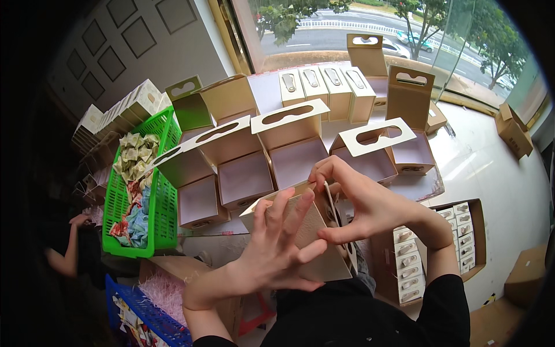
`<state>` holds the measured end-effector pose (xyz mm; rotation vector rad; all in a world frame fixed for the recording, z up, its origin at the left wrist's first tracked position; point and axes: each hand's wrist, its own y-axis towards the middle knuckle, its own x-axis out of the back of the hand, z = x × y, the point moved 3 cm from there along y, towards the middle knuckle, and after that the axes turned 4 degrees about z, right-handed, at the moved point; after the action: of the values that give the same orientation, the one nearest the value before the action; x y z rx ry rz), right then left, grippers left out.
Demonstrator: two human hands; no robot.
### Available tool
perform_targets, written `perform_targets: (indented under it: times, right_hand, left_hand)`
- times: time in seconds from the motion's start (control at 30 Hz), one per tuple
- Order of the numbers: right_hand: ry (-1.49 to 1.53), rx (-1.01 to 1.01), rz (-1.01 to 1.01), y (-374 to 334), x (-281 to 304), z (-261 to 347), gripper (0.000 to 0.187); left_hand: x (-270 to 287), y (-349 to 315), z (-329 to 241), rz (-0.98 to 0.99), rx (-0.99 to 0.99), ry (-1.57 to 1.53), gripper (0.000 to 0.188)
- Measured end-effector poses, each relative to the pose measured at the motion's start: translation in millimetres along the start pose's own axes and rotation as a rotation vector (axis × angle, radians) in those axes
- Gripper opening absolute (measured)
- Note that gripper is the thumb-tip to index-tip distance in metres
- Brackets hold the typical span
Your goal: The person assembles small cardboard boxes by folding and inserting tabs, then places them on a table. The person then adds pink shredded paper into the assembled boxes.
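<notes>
I hold a cream cardboard gift box in front of my chest, tilted. My left hand lies along its side with fingers spread, bracing it. At the right of the box, my right hand grips the edge of its upright panel between curled fingers and thumb. That panel has a cut-out, partly hidden by my fingers. Just beyond stand several open gift boxes of the same kind, among them one with a pale interior and one with its white handle flap raised.
Several closed white boxes stand at the table's back. Left is a green basket of wrapped packets; below it, pink shredded paper and a blue crate. A carton of boxes sits right. Another person's arm shows far left.
</notes>
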<state>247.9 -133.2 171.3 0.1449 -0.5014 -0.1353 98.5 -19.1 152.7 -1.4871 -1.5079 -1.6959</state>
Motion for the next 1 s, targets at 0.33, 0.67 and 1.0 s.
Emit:
perform_targets:
  times: [0.33,0.67,1.0]
  right_hand:
    - [0.279,-0.151,-0.272,-15,13,-7,0.048]
    - [0.667,-0.18,-0.34,-24,34,-27,0.028]
    - [0.923,-0.233,-0.15,-26,19,-47,0.027]
  left_hand:
    - [16,-6,1,-0.1,0.083,0.046,0.074]
    - [0,-50,3,-0.769,0.006,-0.132,0.05]
    - [20,-45,-16,-1.263,-0.127,-0.492,0.046]
